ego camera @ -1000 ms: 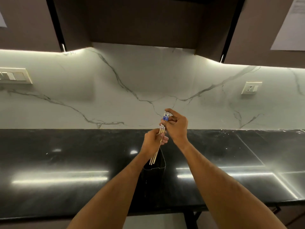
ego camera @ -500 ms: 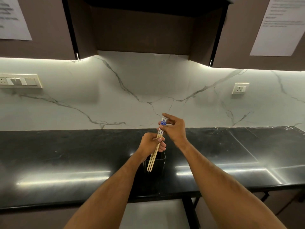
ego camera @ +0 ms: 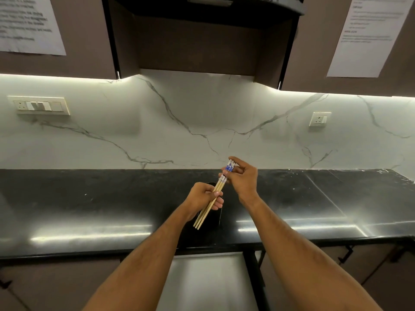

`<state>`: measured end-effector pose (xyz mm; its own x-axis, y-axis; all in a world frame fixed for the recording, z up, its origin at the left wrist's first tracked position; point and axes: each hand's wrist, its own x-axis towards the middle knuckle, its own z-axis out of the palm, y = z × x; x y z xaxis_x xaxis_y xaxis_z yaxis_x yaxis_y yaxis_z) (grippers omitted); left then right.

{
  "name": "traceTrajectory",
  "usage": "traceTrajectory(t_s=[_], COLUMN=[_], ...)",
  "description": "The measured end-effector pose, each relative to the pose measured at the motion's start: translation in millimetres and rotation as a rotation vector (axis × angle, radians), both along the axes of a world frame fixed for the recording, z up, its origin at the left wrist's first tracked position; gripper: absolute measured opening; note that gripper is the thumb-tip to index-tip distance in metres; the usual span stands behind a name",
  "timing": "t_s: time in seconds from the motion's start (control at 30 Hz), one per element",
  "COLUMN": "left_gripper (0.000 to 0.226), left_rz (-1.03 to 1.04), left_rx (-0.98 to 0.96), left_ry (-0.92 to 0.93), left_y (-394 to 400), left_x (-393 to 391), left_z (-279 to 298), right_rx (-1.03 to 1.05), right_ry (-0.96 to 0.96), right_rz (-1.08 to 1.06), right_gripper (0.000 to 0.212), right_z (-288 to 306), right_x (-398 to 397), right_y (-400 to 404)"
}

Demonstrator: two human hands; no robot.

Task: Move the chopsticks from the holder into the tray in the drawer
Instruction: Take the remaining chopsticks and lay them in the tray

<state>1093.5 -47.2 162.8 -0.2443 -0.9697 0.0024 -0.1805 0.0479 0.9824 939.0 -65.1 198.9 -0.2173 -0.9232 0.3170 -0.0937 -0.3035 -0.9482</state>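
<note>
1. The chopsticks (ego camera: pixel 213 197) were clear of the holder (ego camera: pixel 211 223), held as a slanted bundle above the counter – patterned blue-and-white tops up and to the right, plain tips down and to the left, over the holder's mouth.
2. The left hand (ego camera: pixel 203 198) was closed around the middle of the bundle, fingers wrapped over the shafts. The right hand (ego camera: pixel 243 177) pinched the decorated tops between thumb and fingertips.
3. They looked light, thin and stiff, probably wood or bamboo. I judged that a loose bundle like this would fan out or slip one past another, so a firm wrap near the middle, with the other hand squaring the ends, seemed the sound hold.
4. The holder was a dark, upright container standing on the countertop (ego camera: pixel 89 209), partly hidden behind the left hand and hard to tell from the dark surface.
5. The countertop was black, polished stone with bright streaks of reflected light – hard and slick, so a dropped stick would likely roll.
6. Behind it rose a white veined backsplash (ego camera: pixel 202 122) with a switch plate (ego camera: pixel 39 105) on the left and a socket (ego camera: pixel 319 119) on the right, under dark cabinets bearing paper notices (ego camera: pixel 29 23).
7. A pale surface showed below the counter edge; whether it was the drawer I could not tell, and no tray was visible.
</note>
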Motion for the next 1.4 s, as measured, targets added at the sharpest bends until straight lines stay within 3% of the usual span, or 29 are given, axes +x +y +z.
traceTrajectory(t_s=[0.2, 0.37, 0.47, 0.57, 0.67, 0.73, 0.83, 1.07, 1.4], left_gripper=[0.014, 0.012, 0.013, 0.015, 0.017, 0.016, 0.012, 0.011, 0.014], left_rz=[0.015, 0.103, 0.153, 0.098, 0.026, -0.006, -0.054, -0.088, -0.152], left_rx=[0.011, -0.014, 0.032, -0.002, -0.082, -0.115, -0.131, -0.151, 0.025], left_ry=[-0.13, -0.297, -0.441, -0.709, -0.92, -0.999, -1.081, -1.105, -1.104], left_y=[32, 70, 90, 105, 117, 123, 134, 171, 226], left_x=[-7, -28, -34, -33, -33, -32, -25, -1, 17], left_z=[-19, -45, -60, -73, -84, -93, -112, -158, -257], right_rx=[0.103, 0.182, 0.237, 0.11, 0.04, 0.1, 0.228, 0.326, 0.494], right_ry=[-0.242, -0.258, 0.13, 0.553, 1.132, 1.369, 1.402, 1.403, 1.352], right_rz=[-0.038, -0.004, -0.058, 0.0, 0.201, 0.336, 0.399, 0.399, 0.485], right_gripper=[0.049, 0.046, 0.059, 0.066, 0.05, 0.032, 0.017, 0.016, 0.014], right_z=[-23, -56, -73, -91, -104, -115, -134, -179, -284], right_x=[-29, -49, -58, -64, -60, -52, -45, -26, -19], right_y=[29, 70, 92, 114, 127, 134, 147, 176, 225])
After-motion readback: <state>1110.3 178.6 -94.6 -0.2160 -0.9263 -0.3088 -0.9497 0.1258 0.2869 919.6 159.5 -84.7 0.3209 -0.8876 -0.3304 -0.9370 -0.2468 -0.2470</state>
